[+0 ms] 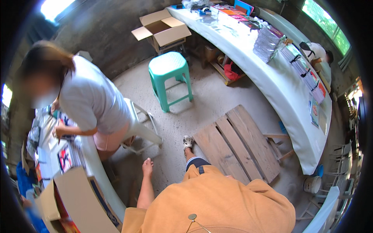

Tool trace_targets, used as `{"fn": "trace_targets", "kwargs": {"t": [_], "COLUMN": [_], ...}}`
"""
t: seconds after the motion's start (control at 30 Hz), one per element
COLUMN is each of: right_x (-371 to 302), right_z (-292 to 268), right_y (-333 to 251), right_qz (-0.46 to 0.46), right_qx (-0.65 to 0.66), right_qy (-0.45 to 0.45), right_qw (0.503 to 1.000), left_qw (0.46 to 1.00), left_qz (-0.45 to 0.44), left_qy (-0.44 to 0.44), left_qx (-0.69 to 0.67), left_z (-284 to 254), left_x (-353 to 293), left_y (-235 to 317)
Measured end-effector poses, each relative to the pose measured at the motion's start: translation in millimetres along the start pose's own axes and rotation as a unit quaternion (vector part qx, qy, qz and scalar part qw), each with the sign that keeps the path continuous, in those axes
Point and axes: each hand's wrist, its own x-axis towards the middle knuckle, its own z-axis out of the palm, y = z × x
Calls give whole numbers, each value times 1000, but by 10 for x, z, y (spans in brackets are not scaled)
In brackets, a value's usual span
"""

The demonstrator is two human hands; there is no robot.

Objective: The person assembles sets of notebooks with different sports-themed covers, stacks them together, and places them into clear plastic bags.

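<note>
My left hand (147, 166) hangs loose by my side, fingers relaxed, no grip on anything, nearest the white tabletop (101, 179) edge and cardboard box (77, 202). My right hand is out of sight.

A long white table (272, 83) carries stacked booklets (305, 72), wrapped packs (266, 42) and coloured sheets (235, 11).

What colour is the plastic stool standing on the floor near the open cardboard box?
The plastic stool is teal green, seen clearly in the head view.
</note>
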Motion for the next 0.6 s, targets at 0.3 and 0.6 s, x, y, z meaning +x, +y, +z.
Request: {"fn": "trace_targets", "kwargs": {"t": [0.3, 0.6], "right_x": [934, 1293], "right_z": [-1198, -2378], "right_y": [-2700, -4427], "right_qz": [-152, -243], "right_qx": [66, 165], "right_qy": [158, 157], "right_qw": [973, 943], "left_qw": [932, 928], "left_qz": [-51, -79], "left_qy": [-106, -113], "left_qx": [342, 347], "left_z": [62, 694], "left_x": [1032, 2235], "left_y": [160, 517]}}
